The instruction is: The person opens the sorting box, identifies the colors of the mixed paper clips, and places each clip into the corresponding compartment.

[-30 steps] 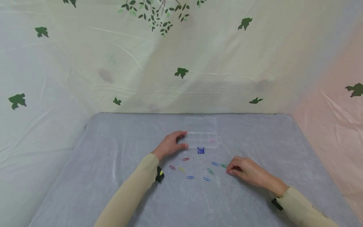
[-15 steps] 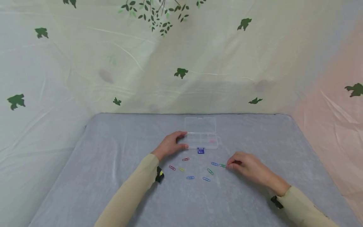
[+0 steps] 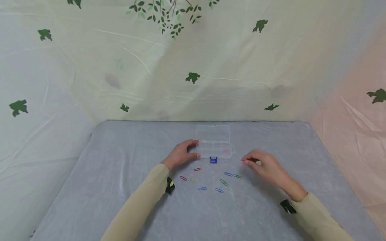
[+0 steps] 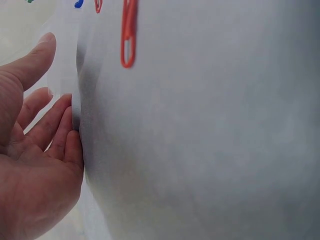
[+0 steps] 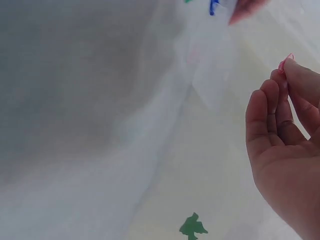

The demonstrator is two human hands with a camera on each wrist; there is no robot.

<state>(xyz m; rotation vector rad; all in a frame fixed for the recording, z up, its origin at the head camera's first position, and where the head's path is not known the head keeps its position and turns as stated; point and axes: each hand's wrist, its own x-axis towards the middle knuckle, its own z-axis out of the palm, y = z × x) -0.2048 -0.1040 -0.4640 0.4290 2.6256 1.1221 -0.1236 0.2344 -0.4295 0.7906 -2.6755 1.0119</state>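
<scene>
My left hand (image 3: 180,154) holds the left end of a clear plastic compartment box (image 3: 222,156), thumb at its front edge and fingers at the back. The box's clear lid (image 3: 213,133) lies open behind it, and a blue latch (image 3: 213,160) sticks out in front. Something pink (image 3: 225,150) lies in a right-hand compartment. Raised to the right of the box, my right hand (image 3: 265,166) pinches a pink paper clip (image 5: 286,63) between thumb and fingertips. The clip's loop shows past the fingertips in the right wrist view.
Loose paper clips lie in front of the box on the grey cloth (image 3: 259,217): red (image 3: 197,169), dark red (image 3: 183,178), yellow (image 3: 193,180), several blue (image 3: 202,188) and green (image 3: 223,182). A pale curtain (image 3: 229,60) with leaf prints stands behind the table.
My right hand has lifted from beside the green clip at the right, moving up and away toward the box's level with the pink paper clip. My left hand has stayed at the box.
</scene>
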